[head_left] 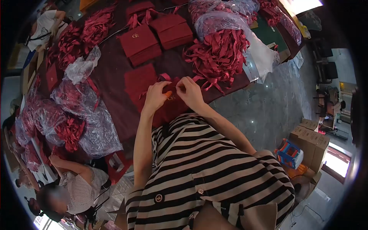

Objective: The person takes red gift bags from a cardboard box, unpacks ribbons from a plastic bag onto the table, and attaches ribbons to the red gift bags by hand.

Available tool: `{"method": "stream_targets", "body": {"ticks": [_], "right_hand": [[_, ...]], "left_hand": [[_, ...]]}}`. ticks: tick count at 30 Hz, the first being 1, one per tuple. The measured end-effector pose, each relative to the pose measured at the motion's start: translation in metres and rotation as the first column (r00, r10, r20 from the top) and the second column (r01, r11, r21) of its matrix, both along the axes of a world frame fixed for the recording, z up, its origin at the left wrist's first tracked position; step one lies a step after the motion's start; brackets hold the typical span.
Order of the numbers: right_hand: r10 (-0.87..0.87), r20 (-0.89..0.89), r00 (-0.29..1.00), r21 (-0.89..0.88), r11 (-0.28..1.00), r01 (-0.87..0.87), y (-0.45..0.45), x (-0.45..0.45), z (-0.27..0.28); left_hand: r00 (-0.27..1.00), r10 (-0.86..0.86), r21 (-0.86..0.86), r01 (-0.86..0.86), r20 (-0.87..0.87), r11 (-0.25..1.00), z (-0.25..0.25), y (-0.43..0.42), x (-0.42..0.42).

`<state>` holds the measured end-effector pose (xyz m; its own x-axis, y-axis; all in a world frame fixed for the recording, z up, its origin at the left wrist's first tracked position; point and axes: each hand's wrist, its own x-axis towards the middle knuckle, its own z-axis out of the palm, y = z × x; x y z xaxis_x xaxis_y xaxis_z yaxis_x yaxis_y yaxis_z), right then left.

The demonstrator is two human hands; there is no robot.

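Note:
A dark red bag [173, 108] with a gold emblem lies at the table's near edge, against my striped clothing. My left hand [155, 96] is closed at its upper edge, with an orange cover [168, 94] on one digit. Beside it, my right hand [190, 94] pinches with thumb and forefinger at the same edge. A loop of red ribbon [164, 77] shows above my fingers; its ends are hidden by the hands. Flat red bags [140, 78] lie just beyond my left hand.
Two stacks of red bags [141, 45] stand farther back. A large heap of red ribbons [220, 53] lies right of them, partly in clear plastic. More plastic-wrapped ribbons [69, 130] lie at left, near a seated person [82, 184]. Cardboard boxes [310, 143] stand on the floor at right.

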<state>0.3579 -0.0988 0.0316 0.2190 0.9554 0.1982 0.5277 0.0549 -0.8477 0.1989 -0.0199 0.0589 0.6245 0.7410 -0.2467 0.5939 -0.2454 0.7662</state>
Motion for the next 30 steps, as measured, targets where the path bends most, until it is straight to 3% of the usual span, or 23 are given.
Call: {"method": "stream_targets", "body": {"ticks": [8,10,17,20,22,23,25,26,27,28,29,30], "right_hand": [[-0.046,0.067,0.997,0.014,0.999,0.045,0.004,-0.004,0.001],[-0.002,0.125,0.992,-0.004,1.0,0.003,0.003,-0.006,0.004],[-0.016,0.147,0.989,-0.011,1.0,0.017,0.01,-0.009,0.002],[0.011,0.102,0.995,-0.057,0.998,-0.005,0.012,-0.004,0.004],[0.052,-0.198,0.979,-0.144,0.986,-0.082,0.015,0.005,0.0],[0.056,-0.196,0.979,-0.138,0.987,-0.084,0.015,0.01,0.005],[0.235,-0.086,0.968,-0.149,0.958,-0.246,0.015,0.023,0.015],[0.281,0.05,0.959,-0.126,0.954,-0.273,0.016,0.028,0.019],[0.282,0.049,0.958,-0.124,0.953,-0.275,0.016,0.032,0.027],[0.324,0.22,0.92,-0.135,0.944,-0.3,0.017,0.035,0.036],[0.355,0.385,0.852,-0.151,0.935,-0.321,0.018,0.038,0.042],[0.353,0.387,0.852,-0.149,0.936,-0.32,0.02,0.042,0.041]], "left_hand": [[0.998,0.054,-0.052,-0.053,0.022,0.997,0.004,-0.005,0.002],[0.987,0.105,0.075,-0.115,0.125,0.991,-0.009,-0.008,0.001],[0.983,0.099,0.126,-0.119,0.155,0.985,-0.006,-0.012,0.002],[0.981,-0.003,0.257,-0.049,0.195,0.965,-0.007,-0.015,0.003],[0.996,0.025,0.214,-0.044,0.091,0.976,0.0,-0.017,0.005],[0.995,0.027,0.22,-0.047,0.093,0.974,0.003,-0.018,0.006],[0.973,0.134,-0.035,-0.13,0.186,0.991,0.01,-0.021,0.006],[0.973,0.138,-0.033,-0.134,0.186,0.99,0.009,-0.024,0.008],[0.983,0.096,0.117,-0.115,0.159,0.987,0.006,-0.027,0.01],[0.991,0.055,0.263,-0.087,0.125,0.961,0.003,-0.031,0.012],[0.987,0.083,0.294,-0.12,0.136,0.948,0.007,-0.035,0.014],[0.987,0.082,0.297,-0.12,0.137,0.947,0.008,-0.035,0.016]]}}
